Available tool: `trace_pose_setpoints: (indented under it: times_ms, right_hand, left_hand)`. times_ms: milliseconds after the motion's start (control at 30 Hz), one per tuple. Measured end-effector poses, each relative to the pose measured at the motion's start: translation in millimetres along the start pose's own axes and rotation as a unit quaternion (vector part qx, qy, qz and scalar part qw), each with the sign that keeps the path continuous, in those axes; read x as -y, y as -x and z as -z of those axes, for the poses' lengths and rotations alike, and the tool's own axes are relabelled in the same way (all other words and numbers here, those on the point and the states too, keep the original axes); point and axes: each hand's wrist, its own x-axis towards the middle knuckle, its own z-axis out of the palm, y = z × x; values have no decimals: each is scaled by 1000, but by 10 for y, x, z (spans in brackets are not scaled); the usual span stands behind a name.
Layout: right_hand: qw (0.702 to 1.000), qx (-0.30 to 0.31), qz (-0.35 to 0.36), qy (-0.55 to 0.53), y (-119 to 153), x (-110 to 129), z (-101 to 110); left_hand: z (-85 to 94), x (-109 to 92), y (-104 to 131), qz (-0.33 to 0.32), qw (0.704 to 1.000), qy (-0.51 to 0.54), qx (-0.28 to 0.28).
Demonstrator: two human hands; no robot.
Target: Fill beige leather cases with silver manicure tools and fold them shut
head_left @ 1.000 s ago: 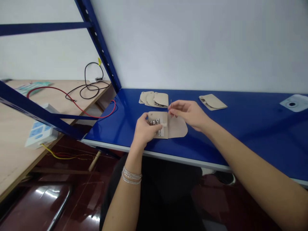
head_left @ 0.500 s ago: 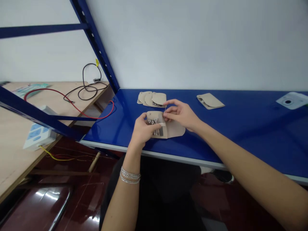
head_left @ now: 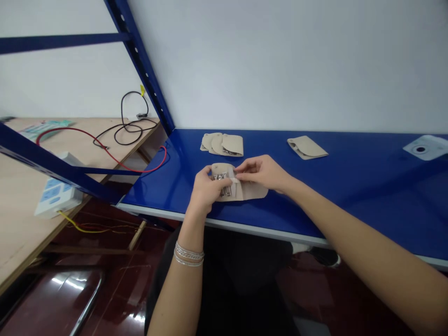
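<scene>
The left hand [head_left: 206, 189] grips an open case [head_left: 255, 190], metal tools [head_left: 221, 177] inside — right hand [head_left: 264, 172] at its middle, hold unclear; overlapping far cases [head_left: 233, 141] show metal [head_left: 230, 152].

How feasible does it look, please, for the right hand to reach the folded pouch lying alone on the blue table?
Probably yes: nothing visible stands between the right hand and the folded pouch, though that hand is busy at the open pouch.

The blue tabletop [head_left: 367, 172] carries beige pouches [head_left: 233, 143] and a whitish item [head_left: 434, 147].
</scene>
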Motion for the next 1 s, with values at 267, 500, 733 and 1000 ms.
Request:
trace_pose_setpoints:
  times_ms: [267,500,733,1000]
  right_hand:
    - [1000,-2,-14,11,0,10,-7]
    - [989,-83,34,122,-20,24,113]
    - [986,-47,72,140,-17,24,27]
    - [989,-51,53,126,-17,12,41]
  left_hand:
    - [29,4,-9,15,999,-18,23]
    - [31,6,-17,17,999,19,26]
    - [34,-11,4,20,999,18,44]
    - [27,3,-6,22,998,29,57]
